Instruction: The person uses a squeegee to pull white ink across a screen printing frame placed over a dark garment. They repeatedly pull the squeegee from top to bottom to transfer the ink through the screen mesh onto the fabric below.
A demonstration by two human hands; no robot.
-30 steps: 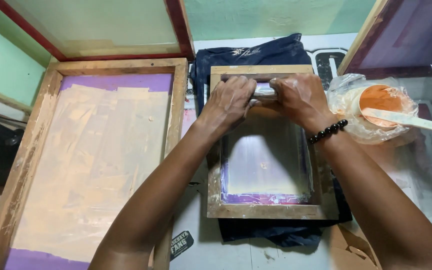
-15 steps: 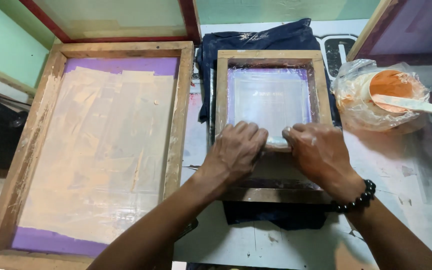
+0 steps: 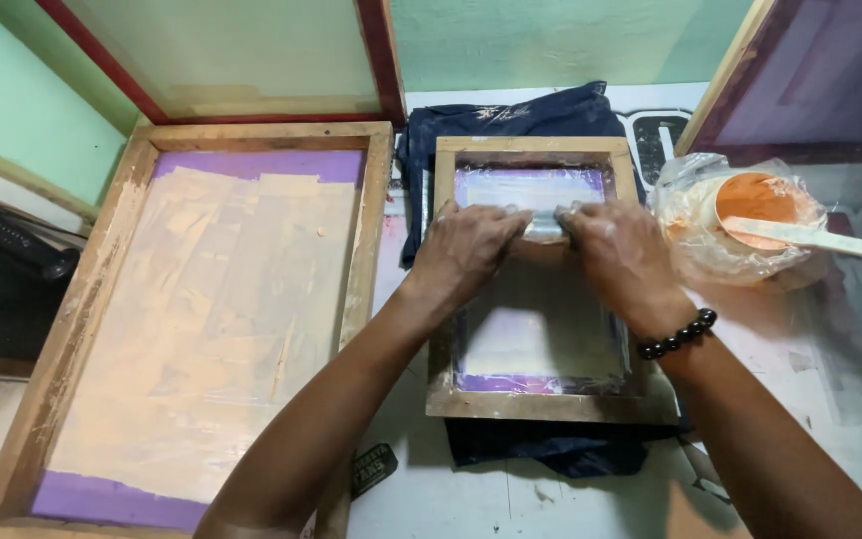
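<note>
Both my hands grip one squeegee (image 3: 543, 226) inside a small wooden printing screen (image 3: 537, 403). My left hand (image 3: 471, 250) holds its left half, my right hand (image 3: 616, 252) the right half. The squeegee sits in the upper part of the screen's mesh, which is edged in purple and smeared pale. Under the frame lies a dark blue garment (image 3: 511, 120), showing above and below it. A black bead bracelet (image 3: 678, 333) circles my right wrist.
A large wooden screen (image 3: 202, 319) with purple edges and pale tape lies to the left. At right stands an orange ink tub (image 3: 755, 200) in clear plastic with a white spatula (image 3: 820, 240) across it. More screens lean at the back (image 3: 251, 60) and the right (image 3: 800, 80).
The squeegee went from the screen's top edge down to its lower half, and has now come back up toward the top, both hands moving with it.
</note>
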